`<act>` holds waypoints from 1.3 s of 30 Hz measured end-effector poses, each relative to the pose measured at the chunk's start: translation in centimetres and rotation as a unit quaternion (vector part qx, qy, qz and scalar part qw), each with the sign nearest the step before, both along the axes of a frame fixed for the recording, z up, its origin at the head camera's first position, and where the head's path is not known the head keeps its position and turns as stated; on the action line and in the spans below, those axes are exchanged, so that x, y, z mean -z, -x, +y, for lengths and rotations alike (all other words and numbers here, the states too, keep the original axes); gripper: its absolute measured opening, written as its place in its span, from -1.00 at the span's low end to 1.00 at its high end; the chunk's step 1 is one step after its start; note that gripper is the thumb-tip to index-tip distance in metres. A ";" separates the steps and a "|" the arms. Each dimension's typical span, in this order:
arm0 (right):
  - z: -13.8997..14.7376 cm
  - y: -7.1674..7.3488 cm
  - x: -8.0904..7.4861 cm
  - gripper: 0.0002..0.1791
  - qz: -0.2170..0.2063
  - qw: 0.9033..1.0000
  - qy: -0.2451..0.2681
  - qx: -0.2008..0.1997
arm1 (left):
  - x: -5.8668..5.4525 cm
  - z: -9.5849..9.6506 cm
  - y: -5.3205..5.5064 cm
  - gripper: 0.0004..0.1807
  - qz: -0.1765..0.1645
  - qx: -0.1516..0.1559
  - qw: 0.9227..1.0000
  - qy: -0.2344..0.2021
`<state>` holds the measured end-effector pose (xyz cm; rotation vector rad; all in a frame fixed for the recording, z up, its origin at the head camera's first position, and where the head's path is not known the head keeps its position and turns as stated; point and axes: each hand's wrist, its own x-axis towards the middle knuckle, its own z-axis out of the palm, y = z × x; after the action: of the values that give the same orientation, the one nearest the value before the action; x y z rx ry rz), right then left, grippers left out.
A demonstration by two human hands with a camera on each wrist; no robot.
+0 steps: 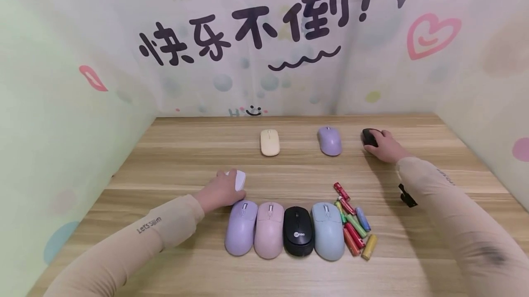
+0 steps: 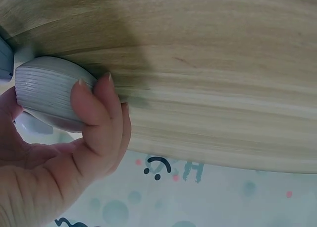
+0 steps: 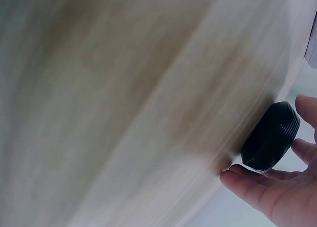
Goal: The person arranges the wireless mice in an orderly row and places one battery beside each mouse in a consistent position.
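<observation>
My left hand [image 1: 222, 190] grips a white computer mouse [image 1: 239, 180] left of the table's middle, just behind a row of mice. In the left wrist view, fingers and thumb lie on either side of this mouse [image 2: 49, 90], whose side is ridged. Far out at the back right, my right hand [image 1: 388, 147] holds a black mouse [image 1: 369, 137], fingers over its top and right side. The right wrist view has that black mouse [image 3: 271, 137], ridged along one side, between thumb and fingers.
The front row holds a purple mouse [image 1: 241, 229], pink mouse [image 1: 269, 232], black mouse [image 1: 298, 242] and light blue mouse [image 1: 328, 232]. Several coloured batteries [image 1: 353, 230] lie beside it. A cream mouse [image 1: 270, 142] and purple mouse [image 1: 329, 141] stand behind. A small black object [image 1: 408, 197] lies near my right sleeve.
</observation>
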<state>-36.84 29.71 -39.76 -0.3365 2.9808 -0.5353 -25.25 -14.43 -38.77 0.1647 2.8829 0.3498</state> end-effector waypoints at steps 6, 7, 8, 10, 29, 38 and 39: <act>0.0 0.0 0.1 -0.25 -0.004 1.000 0.001 0.005 | -0.2 0.0 0.0 -0.26 0.006 0.008 1.000 0.025; 0.1 0.0 0.1 -0.25 -0.004 1.000 0.002 0.006 | -0.2 0.1 0.1 -0.26 0.008 0.010 0.999 0.031; 0.1 0.0 0.1 -0.25 -0.006 1.000 0.003 0.006 | -0.3 0.1 0.1 -0.26 0.008 0.013 0.999 0.035; 0.2 0.0 0.1 -0.25 -0.008 1.000 0.003 0.006 | -0.4 0.1 0.2 -0.27 0.010 0.018 0.999 0.042; 0.3 0.1 0.0 -0.24 -0.017 0.999 0.007 0.027 | -3.3 -0.9 10.8 -0.36 0.013 -0.050 0.996 0.069; 0.1 0.4 0.3 -0.25 -0.014 1.000 0.004 0.027 | -2.1 -1.5 12.4 -0.39 0.005 -0.115 0.992 0.058; 0.1 0.4 0.3 -0.26 -0.011 1.000 0.007 0.028 | -2.0 -1.5 12.4 -0.39 0.008 -0.116 0.991 0.058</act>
<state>-37.24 29.85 -40.10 -0.2486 2.9747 -0.5632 -37.65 -15.91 -36.76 -0.1905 2.9337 0.2191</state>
